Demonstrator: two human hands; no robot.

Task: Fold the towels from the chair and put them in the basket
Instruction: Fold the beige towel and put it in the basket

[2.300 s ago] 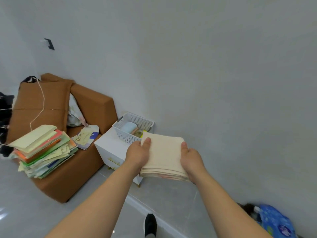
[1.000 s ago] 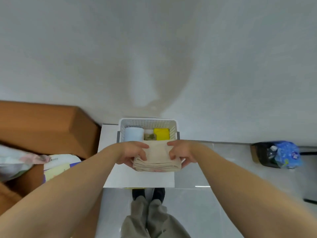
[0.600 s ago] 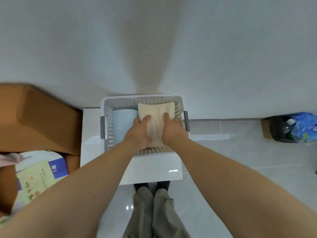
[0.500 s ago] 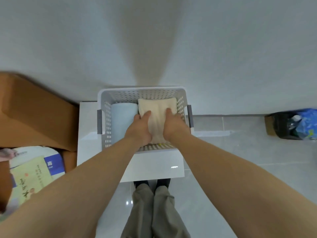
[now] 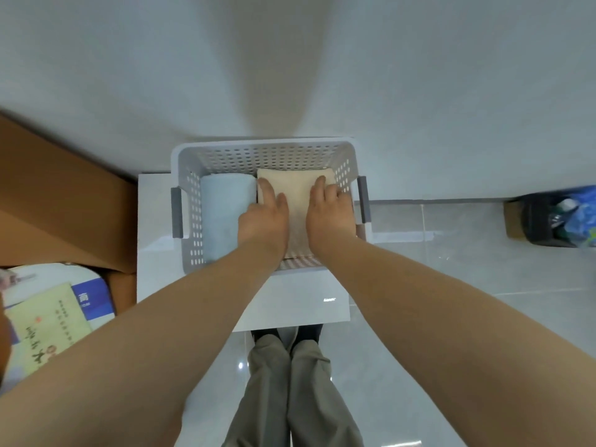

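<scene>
A white perforated basket (image 5: 264,146) with grey handles stands on a white cabinet (image 5: 290,301) against the wall. Inside it, a rolled light-blue towel (image 5: 222,214) lies on the left and a folded cream towel (image 5: 296,196) on the right. Both my hands are down in the basket on the cream towel. My left hand (image 5: 263,217) has its thumb on top, with its fingers tucked down the towel's left side. My right hand (image 5: 329,214) holds the right side the same way, thumb on top and fingers curled over the edge. The towel's near part is hidden under my hands.
The brown chair (image 5: 64,208) stands to the left of the cabinet, with booklets (image 5: 48,317) lying on its seat. A black bin with a blue bag (image 5: 554,221) sits on the tiled floor at the right. My legs stand right in front of the cabinet.
I carried the folded cream towel from beside the chair to the basket and lowered it in on the right. In the last half second it settled lower and flatter.
</scene>
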